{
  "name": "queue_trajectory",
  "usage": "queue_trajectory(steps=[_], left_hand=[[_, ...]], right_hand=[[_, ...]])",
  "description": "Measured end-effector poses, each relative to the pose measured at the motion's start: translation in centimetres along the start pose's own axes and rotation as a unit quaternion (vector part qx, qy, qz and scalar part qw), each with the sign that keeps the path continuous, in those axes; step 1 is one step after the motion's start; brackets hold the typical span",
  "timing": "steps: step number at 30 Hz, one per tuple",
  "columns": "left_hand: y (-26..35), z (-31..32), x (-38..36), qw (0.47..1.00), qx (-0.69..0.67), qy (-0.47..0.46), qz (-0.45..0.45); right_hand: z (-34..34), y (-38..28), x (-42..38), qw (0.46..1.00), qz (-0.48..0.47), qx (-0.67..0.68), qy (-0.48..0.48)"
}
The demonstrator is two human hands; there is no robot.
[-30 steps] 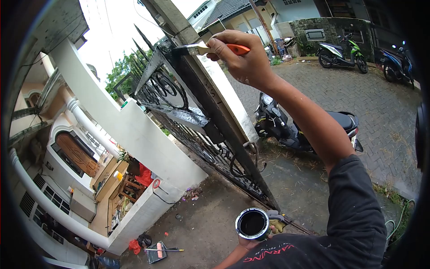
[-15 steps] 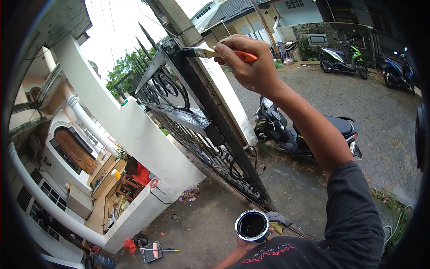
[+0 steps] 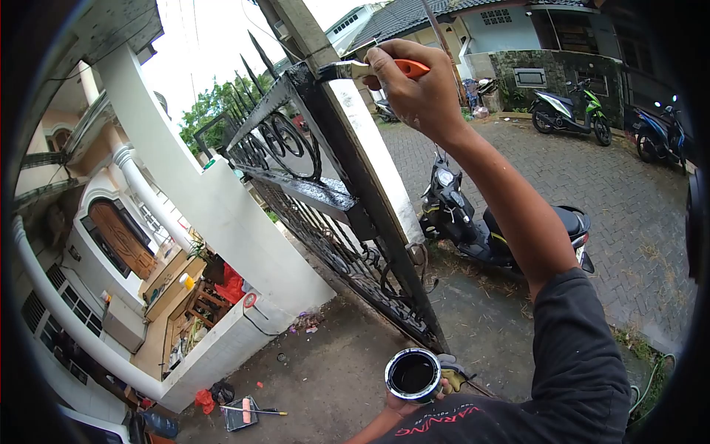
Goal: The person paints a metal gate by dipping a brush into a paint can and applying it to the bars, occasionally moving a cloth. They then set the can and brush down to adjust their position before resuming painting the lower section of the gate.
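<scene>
On the left is a brown carved wooden door (image 3: 122, 237) in a pale house. Next comes a tall white wall (image 3: 222, 222) with a curved edge. Low down, a dark flat paint tray (image 3: 235, 420) lies on the ground, with a fuzzy pink paint roller (image 3: 246, 409) on it.

In the middle stands a black metal gate (image 3: 355, 170) with spikes on top and curly bars. It looks tilted, and parts of it are shiny. A paintbrush with dark bristles and an orange handle (image 3: 358, 70) is up at the top of the gate's post. I can't tell if the bristles touch it.

Down below, the left hand (image 3: 403, 405) grips a round can of black paint (image 3: 413, 372) from underneath. The can's top is off, and its rim is smeared.

Up high, the right hand (image 3: 421, 89) is closed tight around the brush. Its arm goes down into a black sleeve (image 3: 577, 340).

Behind the arm is a black scooter (image 3: 473, 229). Farther off are a green and white scooter (image 3: 555, 103) and a blue scooter (image 3: 658, 140).
</scene>
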State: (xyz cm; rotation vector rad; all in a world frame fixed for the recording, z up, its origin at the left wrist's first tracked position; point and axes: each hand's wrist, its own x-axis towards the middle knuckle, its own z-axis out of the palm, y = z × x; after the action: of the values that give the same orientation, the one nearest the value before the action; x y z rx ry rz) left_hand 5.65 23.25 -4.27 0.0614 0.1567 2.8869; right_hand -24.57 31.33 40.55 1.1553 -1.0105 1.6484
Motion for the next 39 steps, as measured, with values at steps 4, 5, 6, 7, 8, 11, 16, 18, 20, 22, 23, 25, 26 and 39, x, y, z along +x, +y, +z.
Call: queue_trajectory(steps=[4, 5, 6, 7, 8, 11, 16, 18, 20, 22, 23, 25, 26, 39], left_hand=[[0.3, 0.0, 0.2, 0.999, 0.020, -0.030, -0.006], [0.3, 0.0, 0.1, 0.999, 0.031, -0.035, -0.003], [0.2, 0.3, 0.0, 0.999, 0.026, -0.026, 0.000], [0.3, 0.3, 0.1, 0.999, 0.030, -0.025, 0.002], [0.4, 0.1, 0.1, 0.999, 0.034, -0.020, 0.004], [0.4, 0.1, -0.2, 0.999, 0.047, 0.009, 0.005], [0.3, 0.5, -0.1, 0.999, 0.041, 0.010, -0.003], [0.4, -0.2, -0.4, 0.999, 0.043, 0.018, 0.001], [0.6, -0.3, -0.7, 0.999, 0.048, 0.012, -0.001], [0.8, -1.2, -1.0, 0.999, 0.045, 0.004, -0.005], [0.8, -1.6, -1.2, 1.000, 0.025, 0.015, -0.010], [0.4, -0.6, -1.1, 1.000, 0.018, 0.014, 0.008], [0.4, -0.6, -1.1, 1.000, 0.009, 0.015, -0.002], [0.4, -2.4, -1.1, 0.999, 0.015, 0.027, -0.016]], right_hand=[[1.6, 0.9, 0.0, 0.996, -0.078, 0.018, -0.045], [1.1, 0.7, 0.0, 0.998, -0.041, -0.002, -0.056], [0.5, 0.1, 0.3, 0.997, -0.004, -0.022, -0.068], [0.0, -0.4, 0.6, 0.995, 0.033, -0.043, -0.081], [0.1, -0.5, 0.8, 0.999, 0.006, 0.000, -0.036], [1.1, -1.0, 0.7, 0.995, -0.102, 0.001, -0.024], [-0.4, -1.6, -4.6, 0.979, -0.105, -0.082, -0.155], [-2.2, -1.8, -8.8, 0.976, -0.052, -0.084, -0.194], [-4.1, -2.3, -13.5, 0.962, 0.011, -0.097, -0.254], [-5.8, -2.8, -15.9, 0.954, 0.079, -0.094, -0.272], [-6.5, -2.9, -16.3, 0.959, 0.100, -0.088, -0.250], [-7.0, -2.8, -15.6, 0.975, 0.126, -0.067, -0.173], [-6.6, -2.5, -14.5, 0.986, 0.113, -0.035, -0.118], [-4.1, -2.9, -11.0, 0.988, 0.011, -0.023, -0.154]])
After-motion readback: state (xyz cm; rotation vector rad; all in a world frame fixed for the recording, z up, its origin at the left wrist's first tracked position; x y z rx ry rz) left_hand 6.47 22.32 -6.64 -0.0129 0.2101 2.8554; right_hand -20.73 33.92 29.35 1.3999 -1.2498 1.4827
